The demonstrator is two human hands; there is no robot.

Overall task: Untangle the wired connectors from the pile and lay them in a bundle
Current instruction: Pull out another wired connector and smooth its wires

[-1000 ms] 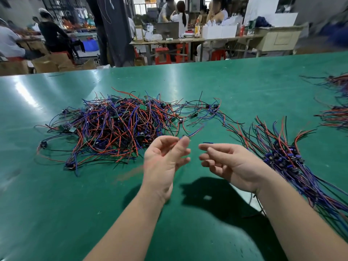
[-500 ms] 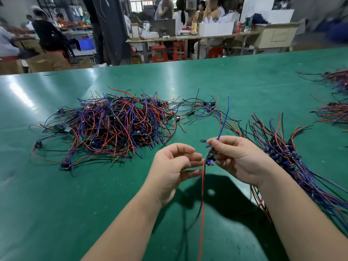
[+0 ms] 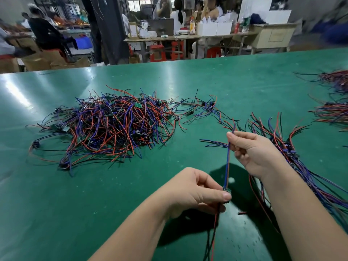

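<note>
A tangled pile [image 3: 113, 127] of red, blue and black wired connectors lies on the green table [image 3: 207, 81], left of centre. A straightened bundle [image 3: 293, 153] of the same connectors lies to the right, partly under my right forearm. One wired connector [image 3: 227, 164] is stretched between my hands above the table. My left hand [image 3: 195, 191] pinches its small connector body at the near end, and red and black leads hang down from there. My right hand [image 3: 252, 151] pinches the blue and orange wires near their far tips.
More wire bundles [image 3: 333, 110] lie at the table's far right edge. Loose connectors [image 3: 197, 110] trail between the pile and the bundle. Beyond the table's far edge are people, work benches [image 3: 188, 37], red stools and cardboard boxes.
My left hand has taken the connector body and drawn it toward me. My right hand has slid up the wires to their tips, so the connector is now pulled straight.
</note>
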